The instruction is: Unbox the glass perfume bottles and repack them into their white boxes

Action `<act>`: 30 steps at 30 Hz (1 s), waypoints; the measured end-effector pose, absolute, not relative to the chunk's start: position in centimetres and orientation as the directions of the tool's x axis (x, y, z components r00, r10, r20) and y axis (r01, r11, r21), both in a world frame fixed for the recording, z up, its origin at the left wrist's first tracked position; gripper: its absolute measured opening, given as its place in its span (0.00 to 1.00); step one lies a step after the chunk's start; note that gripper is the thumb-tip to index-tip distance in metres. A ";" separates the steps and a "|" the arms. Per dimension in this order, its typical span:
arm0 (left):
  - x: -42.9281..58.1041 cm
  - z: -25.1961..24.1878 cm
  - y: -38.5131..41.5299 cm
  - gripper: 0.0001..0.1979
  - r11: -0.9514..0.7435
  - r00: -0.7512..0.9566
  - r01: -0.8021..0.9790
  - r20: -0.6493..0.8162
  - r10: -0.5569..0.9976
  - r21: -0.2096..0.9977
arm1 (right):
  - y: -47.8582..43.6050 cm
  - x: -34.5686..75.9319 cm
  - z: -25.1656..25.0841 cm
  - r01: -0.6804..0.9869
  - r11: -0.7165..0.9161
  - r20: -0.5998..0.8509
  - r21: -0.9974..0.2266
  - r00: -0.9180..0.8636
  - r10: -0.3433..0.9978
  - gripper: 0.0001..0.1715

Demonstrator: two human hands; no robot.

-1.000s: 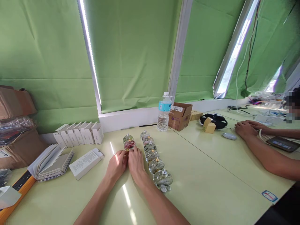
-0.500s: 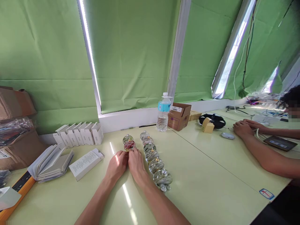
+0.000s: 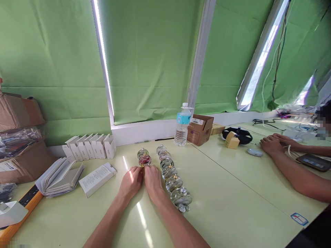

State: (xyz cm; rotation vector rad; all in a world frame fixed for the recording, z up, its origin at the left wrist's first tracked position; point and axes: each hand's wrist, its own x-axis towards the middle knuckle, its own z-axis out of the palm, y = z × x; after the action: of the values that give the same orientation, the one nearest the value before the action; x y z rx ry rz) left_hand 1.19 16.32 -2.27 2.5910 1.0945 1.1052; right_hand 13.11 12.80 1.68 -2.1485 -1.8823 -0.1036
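1. The left hand (image 3: pixel 131 182) and right hand (image 3: pixel 153 182) lie side by side on the bench (image 3: pixel 219 203), fingertips at a red-tinted glass bottle (image 3: pixel 144 160); whether they grip it, I cannot tell.
2. That bottle sits just before a clear glass bottle (image 3: pixel 142 152).
3. A row of glass bottles (image 3: pixel 173 179) runs just to the right.

The row of smooth, glossy glass bottles (image 3: pixel 173 179) stands on a shiny laminate tabletop (image 3: pixel 222 210). Beyond the row are a thin, clear plastic water bottle (image 3: pixel 182 129) and a matt corrugated cardboard carton (image 3: pixel 199 131). Left of the row sit matt white paperboard boxes (image 3: pixel 89 148). Behind the row hang softly creased green cloth blinds (image 3: pixel 147 58).
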 end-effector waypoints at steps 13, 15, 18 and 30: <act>1.3 -1.6 15.9 0.12 -0.738 0.480 0.572 0.584 0.655 0.358 | 12.4 12.9 1.7 0.976 -0.145 0.291 -0.165 0.189 0.938 0.19; 1.3 -1.5 15.9 0.12 -0.741 0.488 0.572 0.580 0.653 0.353 | 12.3 12.8 1.6 0.975 -0.144 0.287 -0.166 0.188 0.939 0.18; 1.3 -1.5 15.8 0.12 -0.740 0.496 0.577 0.571 0.654 0.346 | 12.3 12.8 1.3 0.975 -0.140 0.275 -0.171 0.183 0.944 0.17; -2.0 1.9 17.3 0.14 -0.516 0.333 0.769 0.454 0.827 0.376 | 11.2 12.0 2.1 0.985 -0.048 0.335 -0.164 0.101 0.937 0.17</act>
State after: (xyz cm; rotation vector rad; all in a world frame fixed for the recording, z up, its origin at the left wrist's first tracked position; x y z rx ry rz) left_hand -2.02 17.26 1.88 2.4870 1.4941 0.9354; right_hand 11.98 11.16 2.10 -2.0396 -1.8872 -0.1930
